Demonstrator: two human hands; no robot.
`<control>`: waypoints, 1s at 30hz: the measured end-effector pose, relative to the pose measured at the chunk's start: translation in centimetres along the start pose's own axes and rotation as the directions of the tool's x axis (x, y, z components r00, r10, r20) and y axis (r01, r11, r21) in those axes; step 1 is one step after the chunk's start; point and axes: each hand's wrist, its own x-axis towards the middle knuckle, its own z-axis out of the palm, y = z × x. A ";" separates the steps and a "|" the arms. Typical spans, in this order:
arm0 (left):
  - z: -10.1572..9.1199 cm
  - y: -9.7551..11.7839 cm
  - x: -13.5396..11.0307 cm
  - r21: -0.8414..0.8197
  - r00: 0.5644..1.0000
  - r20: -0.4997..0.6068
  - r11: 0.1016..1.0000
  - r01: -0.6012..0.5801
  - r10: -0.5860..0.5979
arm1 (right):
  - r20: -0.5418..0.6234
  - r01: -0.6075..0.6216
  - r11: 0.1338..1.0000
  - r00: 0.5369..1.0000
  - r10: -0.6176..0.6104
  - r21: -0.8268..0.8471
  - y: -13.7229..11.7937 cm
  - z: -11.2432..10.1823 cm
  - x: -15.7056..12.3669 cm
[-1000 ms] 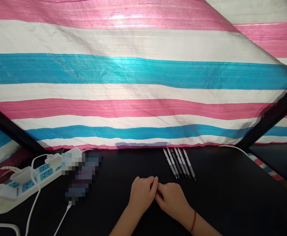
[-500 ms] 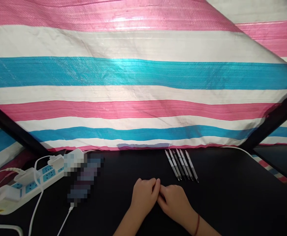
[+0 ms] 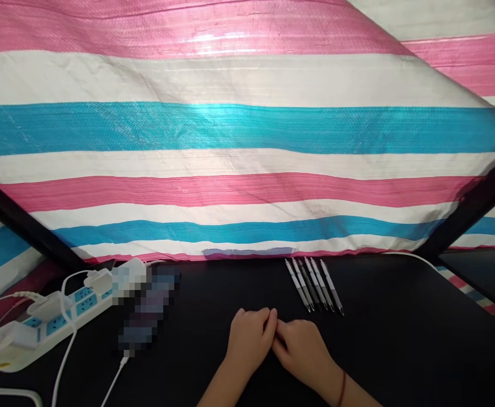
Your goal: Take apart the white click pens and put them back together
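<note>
My left hand [image 3: 249, 339] and my right hand [image 3: 300, 345] rest on the black table [image 3: 400, 339] near its middle, fingertips touching each other. Both hands are curled and hold nothing. A right wrist band, thin and dark red, circles my right wrist [image 3: 341, 389]. Just beyond my right hand lies a row of several retractable pens [image 3: 314, 285], white and dark barrels side by side, tips pointing toward me. Neither hand touches them.
To the left lie a white power strip [image 3: 60, 316] with blue sockets and plugs, and a pixelated object [image 3: 149, 305] with a white cable. A pink, white and blue striped tarpaulin [image 3: 247, 130] hangs behind the table, crossed by black frame bars.
The view has drifted slightly, so the table items sit a little further right and lower. My hands stay together in the same pose, and the pens have not moved.
</note>
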 end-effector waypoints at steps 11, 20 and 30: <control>-0.2 0.1 0.0 0.006 1.000 -0.003 1.000 -0.002 0.002 | 0.004 0.001 1.000 1.000 -0.001 0.021 0.0 0.0 0.2; -0.1 0.1 -0.1 0.012 1.000 0.006 1.000 0.002 -0.002 | 0.001 -0.005 1.000 1.000 0.005 0.014 0.0 0.2 0.1; -0.1 0.0 0.0 -0.009 1.000 0.004 1.000 0.009 -0.009 | 0.016 -0.011 0.999 1.000 0.010 0.038 0.0 0.0 0.2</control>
